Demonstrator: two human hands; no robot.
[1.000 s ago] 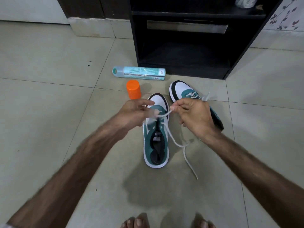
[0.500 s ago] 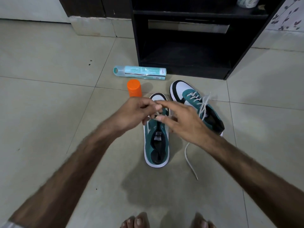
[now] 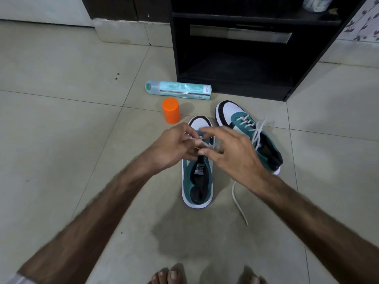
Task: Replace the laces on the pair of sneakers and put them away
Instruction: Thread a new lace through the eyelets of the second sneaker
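At frame centre the left hand pinches the white lace above the near sneaker, whose long axis runs toward the viewer, while the right hand, fingers spread and seemingly holding nothing, hovers just beside it.

Beige tiled floor, black cabinet (open-fronted)

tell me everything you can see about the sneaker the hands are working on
The near sneaker is teal with a white toe cap, black trim and a white sole, a fabric-like upper. It stands flat on the tiled floor, toe pointing away, tongue open and only partly laced. The left hand pinches its white lace near the toe; the right hand hovers over it, fingers spread.
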